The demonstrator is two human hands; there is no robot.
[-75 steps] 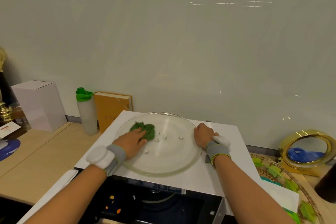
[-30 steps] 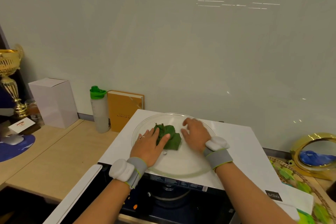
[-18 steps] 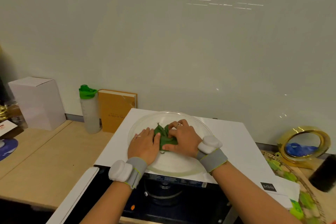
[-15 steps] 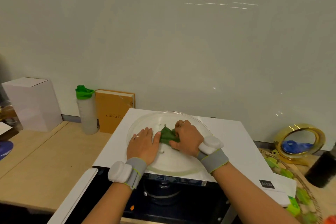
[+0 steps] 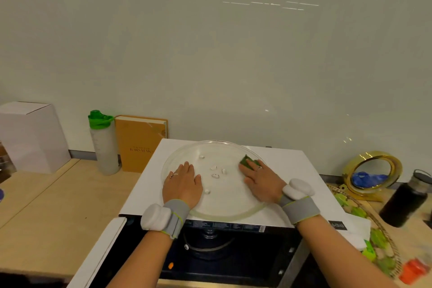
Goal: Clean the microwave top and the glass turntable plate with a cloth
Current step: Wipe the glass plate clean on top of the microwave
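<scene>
The clear glass turntable plate (image 5: 224, 203) lies flat on the white microwave top (image 5: 294, 163). My left hand (image 5: 182, 184) rests flat on the plate's left part, fingers straight. My right hand (image 5: 259, 180) presses the small green cloth (image 5: 248, 160) onto the plate's far right rim with straight fingers; most of the cloth is hidden under them. The plate's raised glass nubs show at its centre.
The microwave door (image 5: 98, 255) hangs open toward me on the left, cavity dark below. On the wooden counter stand a white box (image 5: 32, 135), a green-capped bottle (image 5: 102, 142) and an orange book (image 5: 140, 142). Right: gold mirror (image 5: 371, 173), dark bottle (image 5: 406, 199), patterned tray (image 5: 374, 241).
The cloth passed from my left hand to my right at the plate's centre. My right hand then slid it to the plate's far right rim; my left hand stays flat on the left.
</scene>
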